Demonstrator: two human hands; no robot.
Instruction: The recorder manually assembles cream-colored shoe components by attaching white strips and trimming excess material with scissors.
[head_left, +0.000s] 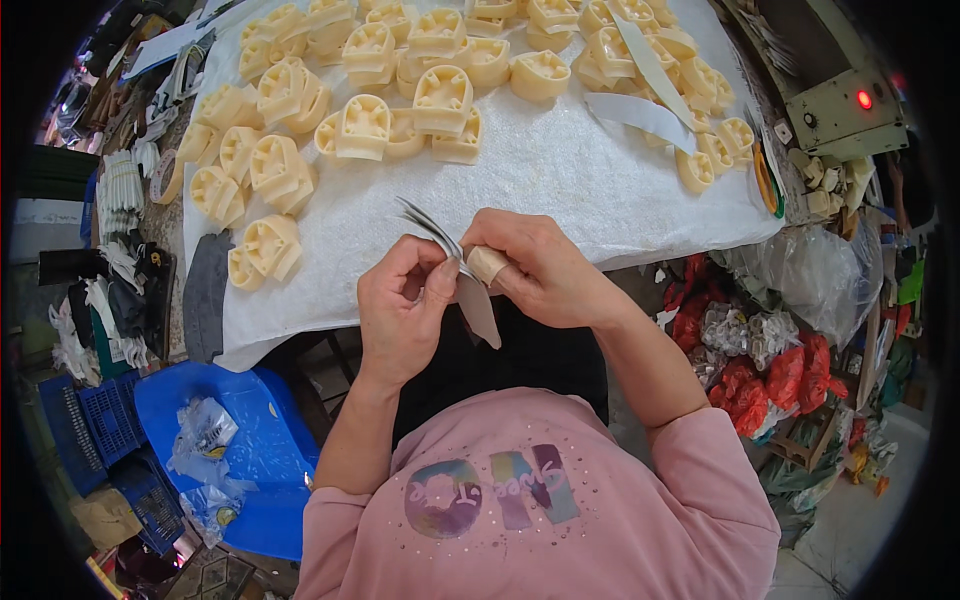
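Red plastic bags (787,382) and blue crates (108,415) crowd a cluttered workroom.
At eight o'clock, a blue plastic chair (280,475) carries crumpled clear bags (205,430) beside the crates; between three and four, the red bags lie near clear sheeting (820,285). At two o'clock, a lamp (864,99) glows red on a greenish box (840,118); bundled white strips (122,195) sit between nine and ten.

Sheaf of thin, flat grey sheets (424,222): middle is hidden by the left hand (400,300); layers are too fine to count. Curved beige piece (487,263) at the right hand (532,262): cannot tell whether it wraps a finger or is held. Upper edge cuts off cream, horseshoe-shaped moulded blocks (490,9).
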